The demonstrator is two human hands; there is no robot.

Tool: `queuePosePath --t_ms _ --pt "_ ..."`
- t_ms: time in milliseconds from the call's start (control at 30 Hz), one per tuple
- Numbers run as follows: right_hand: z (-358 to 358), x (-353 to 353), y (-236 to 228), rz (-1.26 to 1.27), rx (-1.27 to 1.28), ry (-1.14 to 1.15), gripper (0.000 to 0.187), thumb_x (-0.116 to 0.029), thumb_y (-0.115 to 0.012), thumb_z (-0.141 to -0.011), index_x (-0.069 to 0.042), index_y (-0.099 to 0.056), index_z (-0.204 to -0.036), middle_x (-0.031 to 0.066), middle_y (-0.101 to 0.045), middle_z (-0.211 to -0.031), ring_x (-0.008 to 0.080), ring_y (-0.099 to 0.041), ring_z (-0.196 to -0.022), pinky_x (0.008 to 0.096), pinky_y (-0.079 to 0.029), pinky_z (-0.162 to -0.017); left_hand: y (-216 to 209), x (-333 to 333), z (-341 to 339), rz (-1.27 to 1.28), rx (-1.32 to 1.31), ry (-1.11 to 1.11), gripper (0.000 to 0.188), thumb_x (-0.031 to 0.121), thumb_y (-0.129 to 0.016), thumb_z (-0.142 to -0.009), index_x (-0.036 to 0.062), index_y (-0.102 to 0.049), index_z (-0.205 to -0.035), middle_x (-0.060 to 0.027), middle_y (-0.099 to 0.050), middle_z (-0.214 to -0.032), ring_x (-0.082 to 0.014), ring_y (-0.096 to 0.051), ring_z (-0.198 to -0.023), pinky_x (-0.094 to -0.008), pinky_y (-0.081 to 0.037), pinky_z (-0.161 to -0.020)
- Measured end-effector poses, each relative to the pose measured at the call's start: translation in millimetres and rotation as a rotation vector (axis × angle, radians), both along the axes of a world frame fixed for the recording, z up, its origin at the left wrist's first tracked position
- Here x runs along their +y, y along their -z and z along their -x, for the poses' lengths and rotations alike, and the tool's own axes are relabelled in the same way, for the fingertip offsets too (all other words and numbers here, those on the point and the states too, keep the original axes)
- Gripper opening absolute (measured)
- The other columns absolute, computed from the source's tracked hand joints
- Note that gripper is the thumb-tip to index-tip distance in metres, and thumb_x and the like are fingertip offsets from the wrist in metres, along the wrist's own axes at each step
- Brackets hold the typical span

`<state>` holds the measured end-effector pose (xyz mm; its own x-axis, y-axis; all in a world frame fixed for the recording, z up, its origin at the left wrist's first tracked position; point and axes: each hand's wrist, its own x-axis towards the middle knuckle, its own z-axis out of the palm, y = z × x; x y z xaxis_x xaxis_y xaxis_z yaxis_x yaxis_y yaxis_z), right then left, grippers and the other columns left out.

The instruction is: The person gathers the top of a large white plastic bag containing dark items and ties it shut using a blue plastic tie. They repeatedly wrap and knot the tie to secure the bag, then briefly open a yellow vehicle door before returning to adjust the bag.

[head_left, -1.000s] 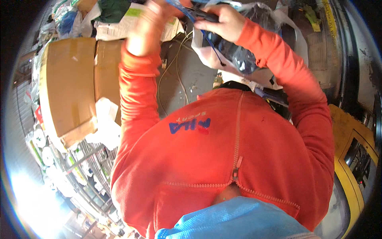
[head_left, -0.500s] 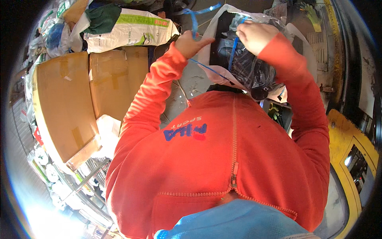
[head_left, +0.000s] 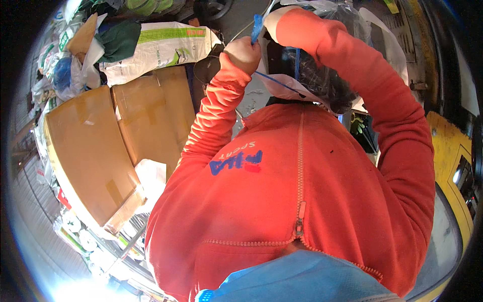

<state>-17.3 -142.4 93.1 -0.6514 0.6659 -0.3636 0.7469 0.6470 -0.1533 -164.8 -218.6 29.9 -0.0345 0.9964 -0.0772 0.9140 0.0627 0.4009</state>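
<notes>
My left hand [head_left: 243, 54] is closed like a fist around a blue plastic strip [head_left: 257, 29], whose end sticks up above it. Just to its right is my right hand [head_left: 275, 22], bent at the wrist near the strip. Its fingers are hidden behind the hand, so their grip does not show. A thin blue cord [head_left: 282, 84] runs from below my left hand across the rim of a large white sack [head_left: 288, 86]. Inside the sack lies a dark bundle in clear plastic [head_left: 332, 75], with a blue band across it, partly covered by my right sleeve.
Brown cardboard boxes [head_left: 90, 151] stand at the left. Behind them lie a white and green printed sack [head_left: 161, 53], a dark green cloth [head_left: 119, 40] and bundled plastic bags [head_left: 65, 75]. A yellow metal frame [head_left: 445, 146] is at the right. Gloves [head_left: 358, 123] hang low beside the sack.
My right hand has left the bundle and moved left and away, close to my left hand. My left hand, its thumb stretched out before, has closed around the blue strip.
</notes>
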Motion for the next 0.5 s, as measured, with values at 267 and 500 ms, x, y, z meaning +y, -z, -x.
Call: queuePosePath --t_ms 267,500 --pt "-1 24 -10 0.110 -0.117 -0.185 0.025 -0.019 -0.057 -0.071 -0.004 -0.069 -0.087 0.0176 -0.066 -0.086 0.0349 -0.064 -0.083 0.0434 -0.049 -0.072 6 1 7 -0.031 -0.113 0.009 0.029 0.025 -0.052 -0.081 -0.0005 -0.060 -0.069 -0.0225 -0.059 -0.065 -0.0409 -0.059 -0.064 -0.0462 -0.047 -0.059" --pt "5 21 -6 0.097 0.024 -0.017 0.025 -0.020 -0.057 -0.075 -0.004 -0.070 -0.088 0.0187 -0.066 -0.088 0.0350 -0.064 -0.084 0.0432 -0.049 -0.072 5 1 10 -0.008 -0.203 0.011 0.031 0.026 -0.053 -0.082 -0.0009 -0.060 -0.069 -0.0223 -0.058 -0.063 -0.0402 -0.059 -0.063 -0.0460 -0.046 -0.057"
